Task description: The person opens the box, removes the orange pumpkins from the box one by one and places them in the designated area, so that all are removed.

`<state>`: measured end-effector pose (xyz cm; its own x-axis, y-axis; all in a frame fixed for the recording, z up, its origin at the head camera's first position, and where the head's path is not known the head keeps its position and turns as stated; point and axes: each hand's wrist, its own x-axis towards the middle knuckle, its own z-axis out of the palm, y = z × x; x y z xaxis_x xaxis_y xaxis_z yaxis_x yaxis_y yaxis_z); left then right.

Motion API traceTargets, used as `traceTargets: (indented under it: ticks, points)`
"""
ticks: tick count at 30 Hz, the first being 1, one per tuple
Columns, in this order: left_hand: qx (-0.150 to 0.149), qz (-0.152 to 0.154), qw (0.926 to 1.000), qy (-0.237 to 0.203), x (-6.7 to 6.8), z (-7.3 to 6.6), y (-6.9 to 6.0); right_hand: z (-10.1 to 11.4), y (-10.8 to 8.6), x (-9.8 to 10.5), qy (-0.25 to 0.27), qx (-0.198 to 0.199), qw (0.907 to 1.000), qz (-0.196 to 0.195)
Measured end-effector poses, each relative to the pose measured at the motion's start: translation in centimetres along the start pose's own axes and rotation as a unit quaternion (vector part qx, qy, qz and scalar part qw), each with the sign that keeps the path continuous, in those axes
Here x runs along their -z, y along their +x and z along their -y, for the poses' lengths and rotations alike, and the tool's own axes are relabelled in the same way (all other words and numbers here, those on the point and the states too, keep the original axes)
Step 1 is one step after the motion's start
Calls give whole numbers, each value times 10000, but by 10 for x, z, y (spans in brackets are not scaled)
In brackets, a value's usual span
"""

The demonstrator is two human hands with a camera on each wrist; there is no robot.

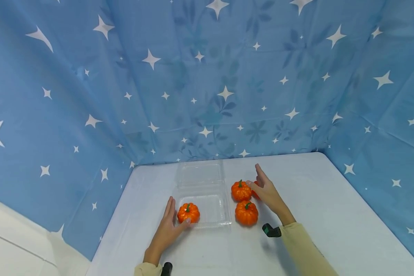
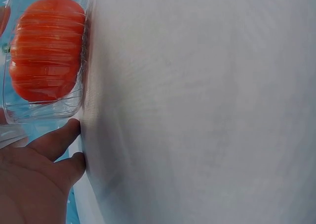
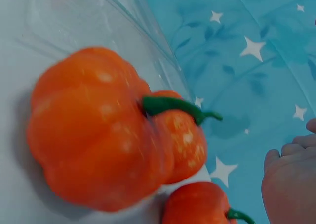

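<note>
A small orange pumpkin [image 1: 188, 213] with a green stem sits in the left part of a clear plastic box [image 1: 215, 209], whose lid lies folded back behind it. My left hand [image 1: 167, 230] is at the box's front left corner, fingers extended and thumb apart. Through the clear wall, the left wrist view shows the ribbed pumpkin [image 2: 49, 48]. To the right of the box are a back pumpkin [image 1: 240, 191], a front pumpkin [image 1: 246, 213] and a third pumpkin [image 1: 256, 193], partly hidden by my right hand [image 1: 267, 191]. That hand's fingers are extended; whether it touches a pumpkin is unclear.
The clear lid [image 1: 200, 173] lies toward the table's back edge. A white cloth covers the table [image 1: 296, 180]. Blue star-patterned curtains [image 1: 224, 76] stand behind it and at both sides. Dark wrist-worn devices [image 1: 271, 230] show near the sleeves.
</note>
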<state>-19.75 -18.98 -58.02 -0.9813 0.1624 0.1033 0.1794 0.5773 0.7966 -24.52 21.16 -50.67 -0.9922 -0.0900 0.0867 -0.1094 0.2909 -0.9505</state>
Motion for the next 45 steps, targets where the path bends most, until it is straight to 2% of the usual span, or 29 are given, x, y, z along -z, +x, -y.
traceTargets:
  ticks: [10,17,25,28,33,39,45]
  points:
    - [-47,-14,10000,-7,2,0,-2,10,3,-41,266,486,9968,583]
    - [-18,-11,9999,-102,3,-1,1,15,5,-70,88,323,9971,687]
    - [85,60,9999,-39,0,-4,2,16,-1,-97,584,348,9928,988]
    - [70,36,10000,-30,1,-5,1,17,-1,-105,611,382,9918,1058]
    - [64,45,10000,-32,2,-6,1,15,-1,-118,640,221,9910,1157]
    - [30,8,10000,-41,3,-4,1,16,2,-132,649,504,9869,1389]
    - [59,37,10000,-45,1,-2,0,12,5,-144,632,579,9800,1798]
